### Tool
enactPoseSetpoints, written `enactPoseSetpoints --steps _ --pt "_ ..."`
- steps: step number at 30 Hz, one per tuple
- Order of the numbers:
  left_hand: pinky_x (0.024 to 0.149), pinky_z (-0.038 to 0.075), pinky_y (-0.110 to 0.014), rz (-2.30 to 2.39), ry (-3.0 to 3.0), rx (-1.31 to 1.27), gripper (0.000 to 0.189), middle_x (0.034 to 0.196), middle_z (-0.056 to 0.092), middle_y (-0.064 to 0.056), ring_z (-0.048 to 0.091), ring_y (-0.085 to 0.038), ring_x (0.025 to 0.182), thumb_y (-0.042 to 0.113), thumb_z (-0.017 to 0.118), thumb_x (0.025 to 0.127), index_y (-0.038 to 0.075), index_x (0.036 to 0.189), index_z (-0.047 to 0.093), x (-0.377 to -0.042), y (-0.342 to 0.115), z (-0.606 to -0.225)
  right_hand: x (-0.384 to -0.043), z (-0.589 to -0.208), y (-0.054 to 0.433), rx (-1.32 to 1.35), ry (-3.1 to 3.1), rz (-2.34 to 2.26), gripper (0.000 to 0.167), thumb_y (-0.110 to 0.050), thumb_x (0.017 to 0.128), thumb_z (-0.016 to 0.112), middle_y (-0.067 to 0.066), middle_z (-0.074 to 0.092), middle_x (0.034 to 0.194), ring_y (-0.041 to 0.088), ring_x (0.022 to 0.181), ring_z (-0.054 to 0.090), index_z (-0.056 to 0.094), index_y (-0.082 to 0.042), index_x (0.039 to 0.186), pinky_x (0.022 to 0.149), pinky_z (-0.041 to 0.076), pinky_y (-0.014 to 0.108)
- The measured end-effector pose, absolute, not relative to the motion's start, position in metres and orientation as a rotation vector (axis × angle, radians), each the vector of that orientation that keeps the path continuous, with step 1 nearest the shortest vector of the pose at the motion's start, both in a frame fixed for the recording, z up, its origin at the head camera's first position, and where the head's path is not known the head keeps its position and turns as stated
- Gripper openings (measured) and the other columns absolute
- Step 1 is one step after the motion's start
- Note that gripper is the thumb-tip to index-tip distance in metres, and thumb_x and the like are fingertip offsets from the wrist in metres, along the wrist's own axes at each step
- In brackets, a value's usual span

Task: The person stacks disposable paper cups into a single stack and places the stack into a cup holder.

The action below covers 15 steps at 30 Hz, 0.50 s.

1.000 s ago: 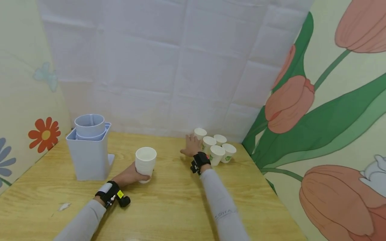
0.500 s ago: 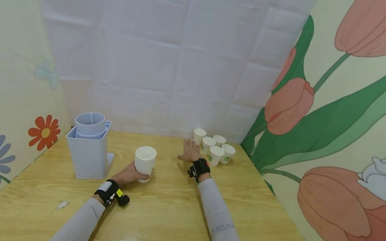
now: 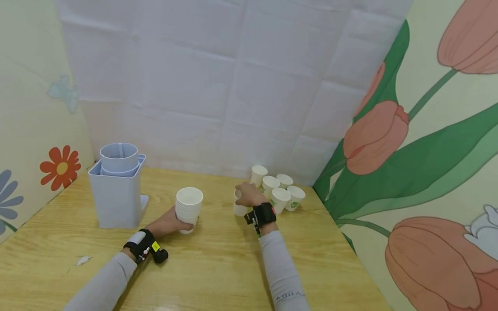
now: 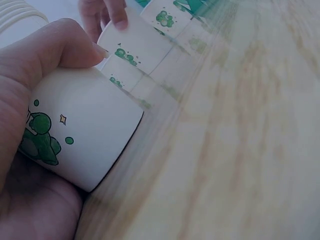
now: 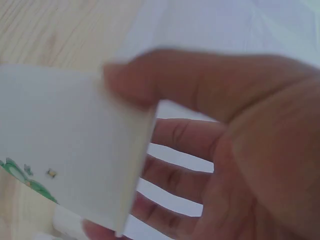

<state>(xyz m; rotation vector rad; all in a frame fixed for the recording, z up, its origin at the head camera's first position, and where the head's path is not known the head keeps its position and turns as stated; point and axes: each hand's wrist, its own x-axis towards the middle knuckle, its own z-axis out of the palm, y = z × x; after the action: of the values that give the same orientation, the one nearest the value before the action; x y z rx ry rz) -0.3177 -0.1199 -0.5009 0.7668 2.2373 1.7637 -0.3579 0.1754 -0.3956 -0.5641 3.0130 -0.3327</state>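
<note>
Two grips hold paper cups at this moment. The right hand (image 3: pixel 252 196), spread with straight fingers half a second ago, has now curled over the rim of a single cup (image 3: pixel 239 209), thumb on one side, fingers across on the other. My reading is that this cup is properly caught, no longer just reached for, so the work in hand has a cup in each grip. Whether its base is off the bench (image 3: pixel 210 272) I cannot tell.

The left hand (image 3: pixel 168 223) stays wrapped round a stack of white cups (image 3: pixel 188 208), mouth up, left of the bench's middle; the wrist view shows its thumb lying across a green-printed side.

The single cup is near the bench's back edge, right of the middle. Just to its right, five more cups (image 3: pixel 280 201) stand bunched toward the back right corner, against or close to the white cloth (image 3: pixel 186 108); that side looks tight for the right hand. Bare wood separates the single cup from the stack, and more runs toward the near edge, which is out of view. Beyond the left hand, a pale blue bin (image 3: pixel 114 203) stands toward the back left corner, limiting room there.
</note>
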Motion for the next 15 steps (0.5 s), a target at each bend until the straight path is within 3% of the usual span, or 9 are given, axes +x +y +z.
enactPoseSetpoints --steps 6,15 --pt "0.112 0.033 -0.059 1.754 2.250 0.762 0.084 0.138 0.051 -0.024 0.049 -0.037 0.127 0.008 0.080 0.083 -0.004 0.149 0.029 -0.318 -0.121 -0.502 -0.359 -0.394 0.176 -0.643 2.969 -0.375 0.062 -0.023 0.089 0.074 0.021 0.057 0.142 0.036 0.133 0.051 0.054 0.002 0.142 0.110 0.042 0.048" --pt "0.111 0.034 -0.055 1.758 2.247 0.758 0.085 0.136 0.052 -0.023 0.050 -0.034 0.124 0.008 0.081 0.081 -0.004 0.148 0.029 -0.320 -0.120 -0.504 -0.351 -0.385 0.173 -0.681 2.865 -0.467 0.062 -0.040 0.097 0.063 0.018 0.058 0.143 0.033 0.132 0.055 0.054 0.001 0.144 0.108 0.045 0.046"
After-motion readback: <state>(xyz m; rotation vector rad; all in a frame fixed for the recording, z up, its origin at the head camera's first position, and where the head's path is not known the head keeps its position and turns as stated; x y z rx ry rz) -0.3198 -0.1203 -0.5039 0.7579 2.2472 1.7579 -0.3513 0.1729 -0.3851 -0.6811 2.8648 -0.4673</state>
